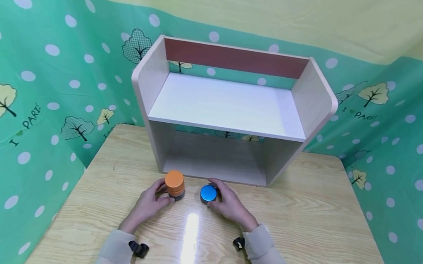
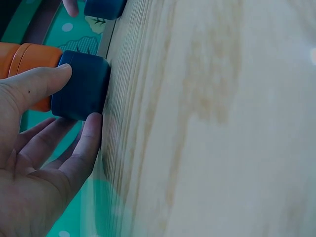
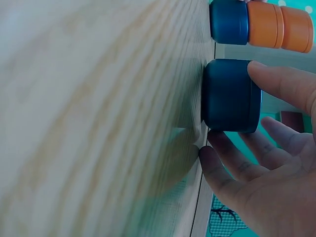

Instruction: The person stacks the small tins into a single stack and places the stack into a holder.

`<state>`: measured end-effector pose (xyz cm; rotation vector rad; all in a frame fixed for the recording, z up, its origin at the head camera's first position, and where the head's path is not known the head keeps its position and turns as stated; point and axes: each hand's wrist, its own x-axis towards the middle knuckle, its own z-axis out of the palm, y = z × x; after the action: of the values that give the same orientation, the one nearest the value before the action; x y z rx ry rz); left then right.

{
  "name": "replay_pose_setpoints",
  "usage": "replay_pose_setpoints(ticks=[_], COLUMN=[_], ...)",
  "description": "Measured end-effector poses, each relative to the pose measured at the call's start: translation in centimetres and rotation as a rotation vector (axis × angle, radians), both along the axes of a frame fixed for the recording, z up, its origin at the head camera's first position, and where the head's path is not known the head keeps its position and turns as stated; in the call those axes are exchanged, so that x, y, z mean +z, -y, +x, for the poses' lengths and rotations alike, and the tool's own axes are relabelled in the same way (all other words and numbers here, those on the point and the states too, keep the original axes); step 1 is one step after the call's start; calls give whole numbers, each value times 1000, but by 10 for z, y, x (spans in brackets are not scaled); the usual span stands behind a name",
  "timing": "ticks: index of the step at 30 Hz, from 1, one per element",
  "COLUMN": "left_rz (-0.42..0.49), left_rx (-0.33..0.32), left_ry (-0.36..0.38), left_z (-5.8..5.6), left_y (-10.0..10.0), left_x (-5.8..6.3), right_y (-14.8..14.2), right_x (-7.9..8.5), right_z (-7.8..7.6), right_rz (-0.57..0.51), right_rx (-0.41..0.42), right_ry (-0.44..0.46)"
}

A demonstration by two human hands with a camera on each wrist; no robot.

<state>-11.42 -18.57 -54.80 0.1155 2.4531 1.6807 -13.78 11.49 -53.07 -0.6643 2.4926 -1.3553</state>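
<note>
A small round orange tin (image 1: pixel 174 181) stands on top of a dark blue tin (image 1: pixel 178 196), making an upright stack on the table. My left hand (image 1: pixel 148 203) holds the lower blue tin; in the left wrist view its thumb (image 2: pixel 61 73) lies on the tin's near side, with fingers around the other side. To the right, apart from the stack, a second blue tin (image 1: pixel 208 194) with a shiny lid stands on the table. My right hand (image 1: pixel 230 203) grips it, thumb (image 3: pixel 261 71) at the lid's edge and fingers curved around the opposite side.
Just behind the tins stands a two-level shelf unit (image 1: pixel 228 106) with pale side panels and a reddish back strip. The wooden table (image 1: pixel 320 223) extends to both sides. A green dotted curtain (image 1: pixel 32 93) hangs around it. Black wrist cameras (image 1: pixel 139 249) are worn at the cuffs.
</note>
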Motion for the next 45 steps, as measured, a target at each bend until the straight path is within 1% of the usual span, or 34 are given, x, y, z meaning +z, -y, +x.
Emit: replay_pose_setpoints(ticks=[8,14,20,32,39,45], left_rz=[-12,-1,-17,-12,-3,9], left_rx=[7,11,14,12,7,3], left_ry=[-8,2,0,-1,-2,4], left_z=[-1,-1,0,-1,0,0], left_y=[0,0,0,1,1,2], left_x=[-2,-1,0,-3,-2,-1], right_y=[-1,-1,-1,1,1,1], right_x=[-2,-2,-1,11,17,22], right_z=[-1,-1,-1,2,3,5], right_rz=[3,5,10,14,24,14], right_rx=[3,0,-8,-41,-52,-52], right_ry=[4,3,1,-40,-52,-92])
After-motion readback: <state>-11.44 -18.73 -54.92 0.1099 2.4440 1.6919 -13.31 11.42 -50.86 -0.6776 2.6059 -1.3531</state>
